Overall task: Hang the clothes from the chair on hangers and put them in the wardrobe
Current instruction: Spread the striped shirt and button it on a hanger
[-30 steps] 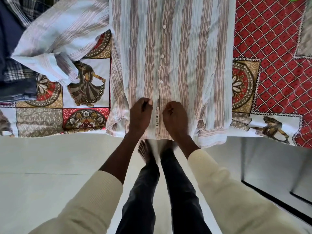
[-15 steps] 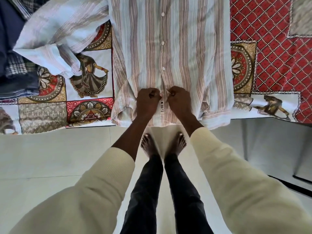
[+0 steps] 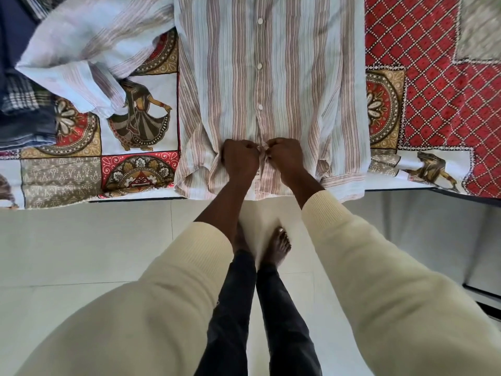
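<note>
A striped shirt (image 3: pixel 284 77) in pale blue and brown lies flat, front up, on the patterned bedspread (image 3: pixel 433 90), its hem hanging over the bed's near edge. Three white buttons run up its middle. My left hand (image 3: pixel 238 161) and my right hand (image 3: pixel 287 158) sit side by side at the lowest part of the button strip, fingers curled, each pinching an edge of the shirt's front. One sleeve (image 3: pixel 81 63) is flung out to the left. No hanger or wardrobe shows.
Dark blue and checked clothes (image 3: pixel 21 104) are piled at the far left on the bed. Pale floor tiles (image 3: pixel 81 240) run below the bed edge. My bare feet (image 3: pixel 279 245) stand close to the bed. A dark-edged surface (image 3: pixel 482 294) is at the right.
My hands went from resting on the hem to pinching the button strip slightly higher up, drawing closer together. The white label between them is now covered.
</note>
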